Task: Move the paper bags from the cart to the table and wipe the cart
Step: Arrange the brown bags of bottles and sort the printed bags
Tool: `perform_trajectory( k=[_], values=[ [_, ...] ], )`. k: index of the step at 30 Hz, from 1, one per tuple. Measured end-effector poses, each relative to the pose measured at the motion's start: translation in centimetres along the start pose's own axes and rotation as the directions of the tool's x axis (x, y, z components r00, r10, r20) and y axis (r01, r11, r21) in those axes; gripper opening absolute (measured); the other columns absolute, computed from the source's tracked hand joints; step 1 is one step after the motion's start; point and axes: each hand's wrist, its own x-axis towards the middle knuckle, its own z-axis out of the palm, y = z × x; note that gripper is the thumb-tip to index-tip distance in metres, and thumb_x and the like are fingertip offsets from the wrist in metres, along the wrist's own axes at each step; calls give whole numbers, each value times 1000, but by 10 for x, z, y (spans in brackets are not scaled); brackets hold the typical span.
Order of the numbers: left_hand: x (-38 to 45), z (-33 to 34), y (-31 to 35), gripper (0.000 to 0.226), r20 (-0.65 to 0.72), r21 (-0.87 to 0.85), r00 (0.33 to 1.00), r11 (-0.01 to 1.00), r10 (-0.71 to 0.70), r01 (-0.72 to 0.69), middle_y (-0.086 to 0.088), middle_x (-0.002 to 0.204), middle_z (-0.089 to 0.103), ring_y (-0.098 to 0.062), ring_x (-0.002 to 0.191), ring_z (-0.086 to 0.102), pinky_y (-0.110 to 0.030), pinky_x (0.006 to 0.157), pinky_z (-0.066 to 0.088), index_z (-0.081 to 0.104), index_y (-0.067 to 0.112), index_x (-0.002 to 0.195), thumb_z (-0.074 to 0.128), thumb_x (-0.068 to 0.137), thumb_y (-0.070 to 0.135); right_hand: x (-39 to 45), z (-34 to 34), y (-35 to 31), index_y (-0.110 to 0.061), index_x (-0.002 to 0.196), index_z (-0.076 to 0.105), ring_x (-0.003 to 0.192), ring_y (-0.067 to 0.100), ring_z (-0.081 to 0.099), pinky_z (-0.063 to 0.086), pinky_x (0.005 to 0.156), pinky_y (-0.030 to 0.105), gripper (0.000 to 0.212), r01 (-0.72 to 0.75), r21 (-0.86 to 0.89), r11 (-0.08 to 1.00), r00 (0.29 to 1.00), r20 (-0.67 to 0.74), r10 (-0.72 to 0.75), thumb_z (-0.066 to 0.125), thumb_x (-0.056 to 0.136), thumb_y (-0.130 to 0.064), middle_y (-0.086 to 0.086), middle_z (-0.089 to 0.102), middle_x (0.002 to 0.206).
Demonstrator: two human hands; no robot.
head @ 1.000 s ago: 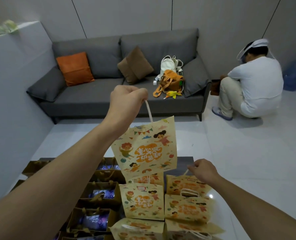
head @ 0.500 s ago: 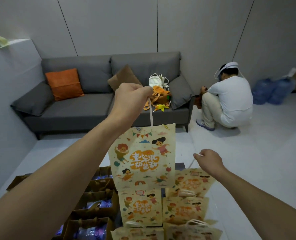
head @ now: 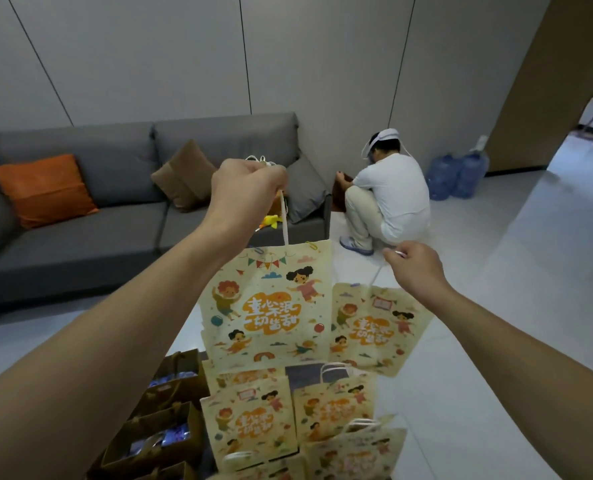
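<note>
One yellow paper bag (head: 265, 306) is held up by its white handle in the left hand (head: 244, 192), at the middle of the frame. A second bag (head: 374, 329) is held by its handle in the right hand (head: 416, 268), just beside the first. More bags (head: 250, 420) are seen below, at the bottom middle.

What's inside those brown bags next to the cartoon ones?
The open brown bags hold something shiny, blue and purple, like wrapped packets. What exactly they are is too blurry to tell, and the bag walls hide anything deeper down.
</note>
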Motion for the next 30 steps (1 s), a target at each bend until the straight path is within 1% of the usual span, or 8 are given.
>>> perform_trajectory(
  k=[3,6,8,12,18,23,27,30],
  values=[
    [6,13,0,34,17,12,1000,1000,10,-10,-9,59,34,-21,58,30,-38,58,30,51,-10,64,61,76,20,3,-12,10,-17,59,47,73,27,51,35,61,36,40,-24,21,1000,999,-41,25,56,96,-32,1,52,62],
    [13,27,-2,26,35,17,999,1000,15,-16,-5,54,34,-18,52,30,-35,55,30,52,2,57,61,77,17,9,-20,19,-12,64,52,74,28,54,42,68,39,37,-29,21,999,998,-61,30,55,96,-31,4,56,67],
    [18,37,-5,25,38,6,999,1000,4,-4,1,50,34,-15,47,29,-32,52,29,52,3,57,61,78,15,15,-24,24,-13,60,45,68,27,49,37,64,38,42,-30,16,999,997,-68,31,55,97,-30,4,50,64],
    [30,55,-10,29,37,14,999,1000,-24,24,-3,53,35,-15,47,29,-32,53,29,51,-10,65,61,78,15,30,-27,37,-13,59,39,60,21,41,29,56,35,47,-56,0,998,996,-70,56,55,98,-32,3,43,61],
    [42,83,-15,19,67,21,997,999,-49,47,-9,63,36,-17,52,30,-33,55,29,57,6,66,61,80,17,54,-20,60,6,78,58,76,35,57,41,64,38,39,-74,-9,997,996,-49,74,56,95,-29,19,62,77],
    [55,107,-25,27,100,44,994,998,-41,37,-8,57,31,-18,57,28,-37,58,27,49,4,58,61,74,22,75,-6,78,-11,64,49,69,27,53,32,55,31,39,-118,-52,992,993,1,119,57,95,-32,6,56,66],
    [58,124,-45,29,161,67,984,996,-76,66,-2,51,29,-16,51,27,-36,58,28,46,7,56,61,79,18,89,5,87,-13,65,53,70,23,53,31,56,31,38,-125,-53,991,991,47,127,57,96,-34,3,58,68],
    [56,135,-69,25,194,95,969,986,-154,137,-9,60,35,-20,58,31,-38,61,32,52,10,59,62,80,19,99,16,92,-14,65,52,72,24,53,31,60,33,38,-128,-59,990,988,83,133,57,97,-35,3,58,70]
  ],
)
